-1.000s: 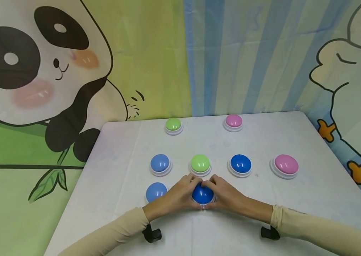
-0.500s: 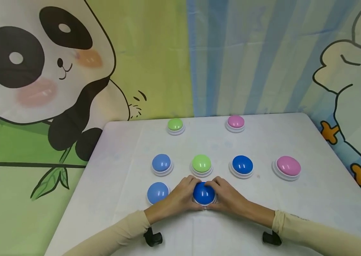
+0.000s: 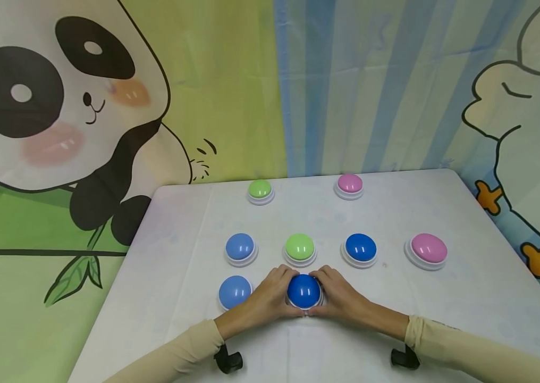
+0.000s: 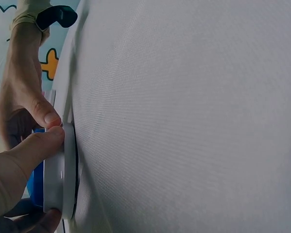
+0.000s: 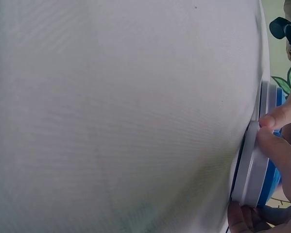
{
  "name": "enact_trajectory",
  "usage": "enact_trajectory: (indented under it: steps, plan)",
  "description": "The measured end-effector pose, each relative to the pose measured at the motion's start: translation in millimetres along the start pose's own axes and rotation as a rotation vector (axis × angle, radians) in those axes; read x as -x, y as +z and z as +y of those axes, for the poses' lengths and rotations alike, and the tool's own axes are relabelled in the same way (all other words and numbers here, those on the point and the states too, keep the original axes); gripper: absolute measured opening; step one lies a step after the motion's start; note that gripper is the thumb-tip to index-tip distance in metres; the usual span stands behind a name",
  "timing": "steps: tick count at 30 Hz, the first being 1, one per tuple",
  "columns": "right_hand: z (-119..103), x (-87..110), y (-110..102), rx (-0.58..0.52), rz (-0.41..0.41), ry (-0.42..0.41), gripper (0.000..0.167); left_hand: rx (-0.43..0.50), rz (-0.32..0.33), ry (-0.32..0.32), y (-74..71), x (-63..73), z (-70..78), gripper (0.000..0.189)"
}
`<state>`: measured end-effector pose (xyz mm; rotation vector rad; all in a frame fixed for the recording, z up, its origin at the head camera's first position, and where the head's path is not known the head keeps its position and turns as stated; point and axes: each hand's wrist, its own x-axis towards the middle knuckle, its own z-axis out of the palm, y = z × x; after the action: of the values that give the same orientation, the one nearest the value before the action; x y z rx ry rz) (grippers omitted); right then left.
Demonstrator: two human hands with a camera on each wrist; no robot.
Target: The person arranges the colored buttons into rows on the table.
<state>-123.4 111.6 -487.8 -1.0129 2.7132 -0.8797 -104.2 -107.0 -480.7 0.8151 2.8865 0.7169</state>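
Observation:
Between the two hands sits a dark blue dome push button [image 3: 304, 291] on a white round base. My left hand [image 3: 273, 296] holds the left side of its base, thumb at the near edge and fingers curled toward the far side. From the right, my right hand [image 3: 338, 296] grips the same base in a mirrored way. In the left wrist view the thumbs nearly meet on the white base [image 4: 67, 170], which stands on the cloth. The right wrist view shows fingertips low against the base [image 5: 249, 165].
A light blue button [image 3: 234, 290] lies just left, partly behind the left forearm. Beyond the hands stand a light blue [image 3: 239, 246], a green [image 3: 300, 246], a dark blue [image 3: 360, 247] and a pink button [image 3: 429, 248]. Farther back are a green [image 3: 260, 189] and a pink one [image 3: 349, 183].
The fingers have drawn apart over the top of the dark blue button, so more of its dome shows. The hands stay at its sides; the button has not visibly moved on the table.

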Motion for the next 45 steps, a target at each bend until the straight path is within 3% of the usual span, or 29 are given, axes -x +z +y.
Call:
enact_trajectory:
  steps: [14,20,29,34,38,42,45]
  plan:
    - [-3,-2.6,-1,0.065,-0.027,-0.018,0.079,-0.043,0.037,0.012,1.1,4.9,-1.1,0.085]
    - [-2,-4.7,-8,0.108,-0.022,-0.091,0.083,-0.045,0.043,0.029,-4.1,8.3,-2.5,0.089]
    - [-11,-11.3,-29,0.099,0.024,-0.109,0.059,0.022,0.095,0.067,-22.2,6.7,-7.3,0.072]
    - [-18,-26.3,-38,0.082,0.057,-0.133,0.05,0.054,0.144,0.063,-31.0,-0.3,-11.5,0.063]
    - [-24,-45.1,-43,0.09,0.043,-0.133,0.051,0.009,0.179,0.063,-44.2,-11.2,-16.4,0.058]
    - [-25,-75.2,-48,0.123,0.024,-0.107,0.051,-0.046,0.203,0.066,-65.3,-31.0,-30.8,0.054]
    - [-21,-108.0,-51,0.174,0.005,-0.051,0.053,-0.08,0.196,-0.013,-83.8,-50.8,-48.3,0.053]
